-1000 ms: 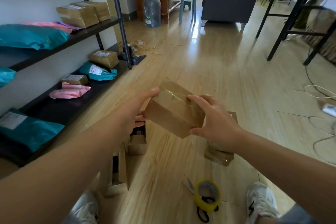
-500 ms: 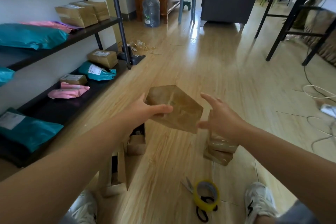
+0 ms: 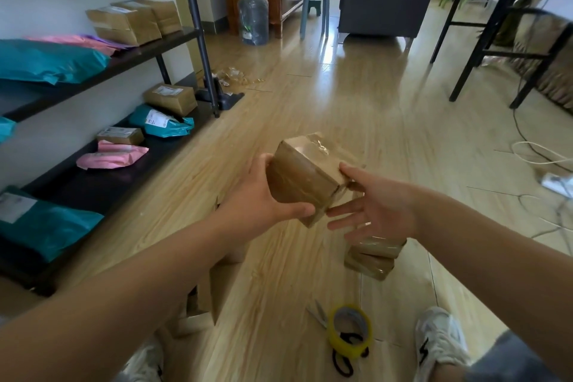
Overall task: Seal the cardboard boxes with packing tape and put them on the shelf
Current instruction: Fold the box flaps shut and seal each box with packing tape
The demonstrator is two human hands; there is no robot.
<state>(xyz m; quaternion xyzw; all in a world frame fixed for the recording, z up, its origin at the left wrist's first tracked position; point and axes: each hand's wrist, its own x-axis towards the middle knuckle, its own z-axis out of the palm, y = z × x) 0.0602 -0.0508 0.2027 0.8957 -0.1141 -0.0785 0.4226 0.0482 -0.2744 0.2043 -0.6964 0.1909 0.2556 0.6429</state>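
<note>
Fingers of the left hand curled round the taped cardboard box, held up over the floor, right hand spread loose with only the thumb touching its right-hand edge (not really carrying anything). Best to cup that right palm on properly, rub down the wrinkly tape on top, then swing left and slide it flat onto the lower shelf next to the pink parcel.
</note>
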